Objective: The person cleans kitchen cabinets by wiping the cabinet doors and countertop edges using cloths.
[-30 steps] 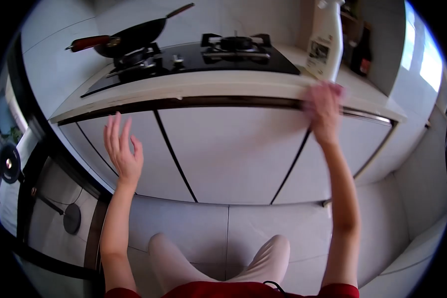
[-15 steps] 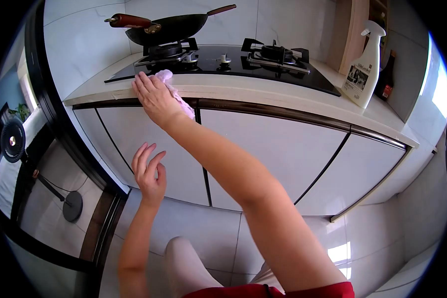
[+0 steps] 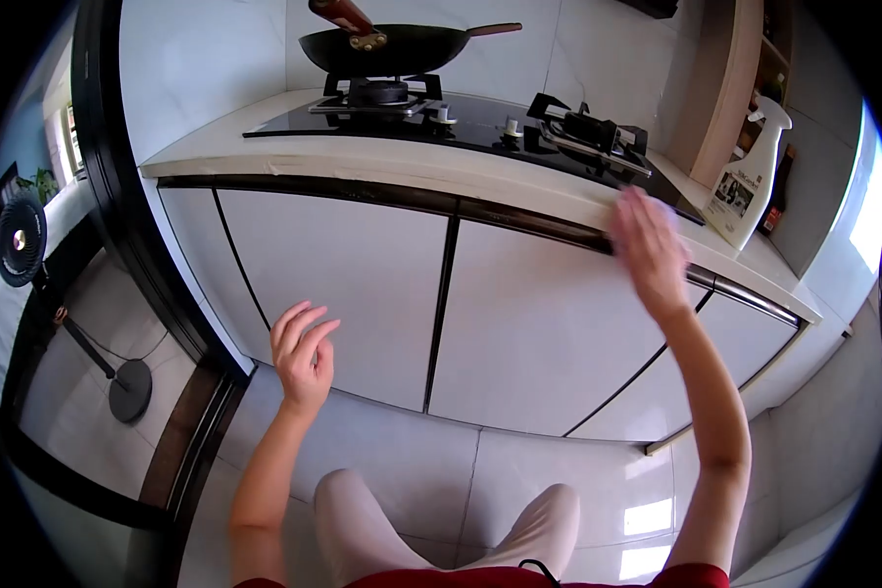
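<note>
My right hand presses a pink cloth against the front edge of the pale countertop, right of centre; hand and cloth are somewhat blurred, and most of the cloth is hidden under the palm. Held in the air before the white cabinet doors, my left hand is empty, its fingers apart and slightly curled. A white spray bottle stands upright on the counter, to the right of my right hand. The black glass hob lies behind the counter's front edge.
A dark wok with a wooden handle rests on the left burner. Behind the spray bottle is a dark bottle beside a wooden shelf unit. A black door frame and a fan are at the left.
From the left part of the counter edge, my right hand has moved with the cloth to the right part. My left hand stays low and open. The camera view has shifted.
</note>
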`<state>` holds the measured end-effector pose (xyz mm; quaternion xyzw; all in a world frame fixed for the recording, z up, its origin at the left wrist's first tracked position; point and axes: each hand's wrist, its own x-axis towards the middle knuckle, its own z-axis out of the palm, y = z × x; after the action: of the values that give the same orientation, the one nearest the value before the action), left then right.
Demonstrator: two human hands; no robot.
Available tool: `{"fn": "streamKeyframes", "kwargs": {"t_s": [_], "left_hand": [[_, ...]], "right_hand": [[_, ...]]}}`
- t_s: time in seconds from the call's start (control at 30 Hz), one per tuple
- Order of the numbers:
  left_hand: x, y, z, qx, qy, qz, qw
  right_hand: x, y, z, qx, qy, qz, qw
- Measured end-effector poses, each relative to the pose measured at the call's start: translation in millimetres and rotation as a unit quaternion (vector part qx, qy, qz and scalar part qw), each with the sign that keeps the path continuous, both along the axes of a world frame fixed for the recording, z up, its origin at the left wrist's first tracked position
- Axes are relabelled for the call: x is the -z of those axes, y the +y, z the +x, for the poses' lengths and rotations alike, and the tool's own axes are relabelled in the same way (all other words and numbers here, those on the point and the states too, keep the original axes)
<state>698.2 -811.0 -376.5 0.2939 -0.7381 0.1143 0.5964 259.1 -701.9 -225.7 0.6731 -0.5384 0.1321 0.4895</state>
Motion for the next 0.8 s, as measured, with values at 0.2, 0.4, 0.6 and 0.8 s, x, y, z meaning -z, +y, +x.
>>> {"fn": "streamKeyframes", "kwargs": {"t_s": [0.2, 0.4, 0.6, 0.8], "left_hand": [[-18.5, -2.4, -6.5, 0.027, 0.048, 0.016, 0.998], [-30.1, 1.7, -16.5, 0.006, 0.058, 0.011, 0.998], [-51.2, -4.9, -20.6, 0.048, 0.081, -0.009, 0.996], [-50.6, -0.9, 5.5, 0.045, 0.078, 0.006, 0.996]], "right_hand": [[-25.3, -134.0, 236.2, 0.065, 0.295, -0.037, 0.953], [-13.0, -247.3, 343.8, -0.118, 0.148, -0.062, 0.98], [-19.2, -127.6, 201.3, 0.042, 0.248, -0.024, 0.967], [-11.7, 16.7, 1.7, 0.036, 0.006, 0.043, 0.998]]}}
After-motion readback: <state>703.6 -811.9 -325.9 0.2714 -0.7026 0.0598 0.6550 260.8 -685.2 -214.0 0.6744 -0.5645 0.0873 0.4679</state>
